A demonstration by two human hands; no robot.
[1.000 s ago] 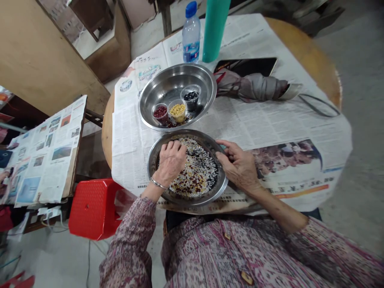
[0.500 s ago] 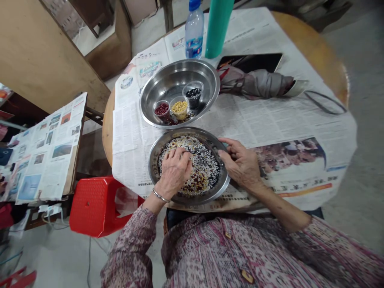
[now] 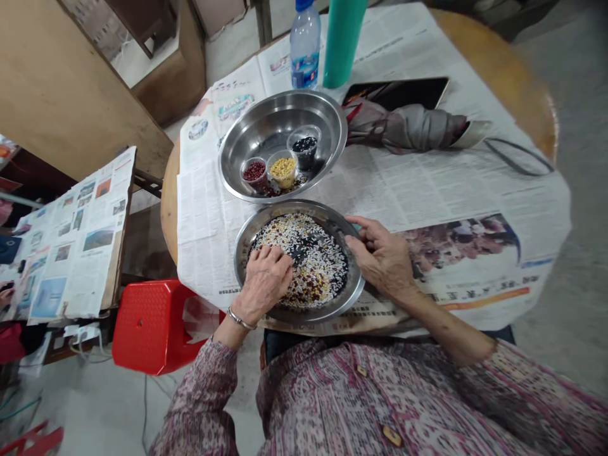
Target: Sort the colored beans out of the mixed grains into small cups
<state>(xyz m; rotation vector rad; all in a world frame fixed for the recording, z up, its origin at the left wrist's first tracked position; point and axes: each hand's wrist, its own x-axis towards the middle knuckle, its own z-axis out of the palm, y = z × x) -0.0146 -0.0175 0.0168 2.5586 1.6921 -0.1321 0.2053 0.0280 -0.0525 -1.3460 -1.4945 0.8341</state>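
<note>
A shallow round steel pan (image 3: 243,235) lies near the table's front edge. Mixed white, black, yellow and dark red grains and beans (image 3: 316,253) cover its bottom. My right hand (image 3: 382,256) grips the pan's right rim, thumb on top. Inside the pan's left part is my left hand (image 3: 268,275), palm down, fingers curled together into the mix; their tips are hidden. Just behind stands a steel basin (image 3: 259,123) with three small clear cups: red beans (image 3: 255,174), yellow beans (image 3: 282,171) and black grains (image 3: 304,149). Loose grains lie beside the cups.
Newspaper (image 3: 204,209) covers the round table. At the back are a water bottle (image 3: 304,47), a green cylinder (image 3: 342,44), a dark tablet-like slab (image 3: 399,92) and a folded grey umbrella (image 3: 403,130). A red stool (image 3: 147,323) stands left, beside another newspaper-covered table (image 3: 80,240).
My left hand has moved left and slightly toward me within the pan, baring more black grains in the middle. My right hand keeps its hold on the rim.
</note>
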